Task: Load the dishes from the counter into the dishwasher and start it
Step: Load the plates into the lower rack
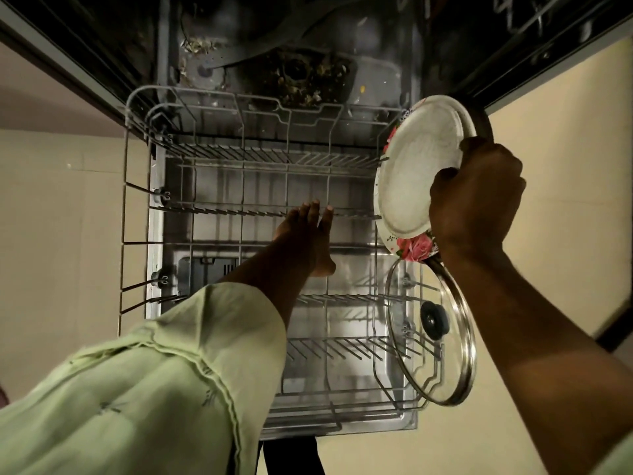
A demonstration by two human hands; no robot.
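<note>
In the head view, our left hand (306,234) reaches over the lower rack (219,156), its fingers (313,209) straight and pressed together, tips at a row of tines; we cannot tell whether they touch. Our right hand (476,204) curls round the rim of a tilted white plate (414,173), with a floral plate (416,248) behind it. Just below those fingers, a glass lid (455,371) leans over the rack's corner.
</note>
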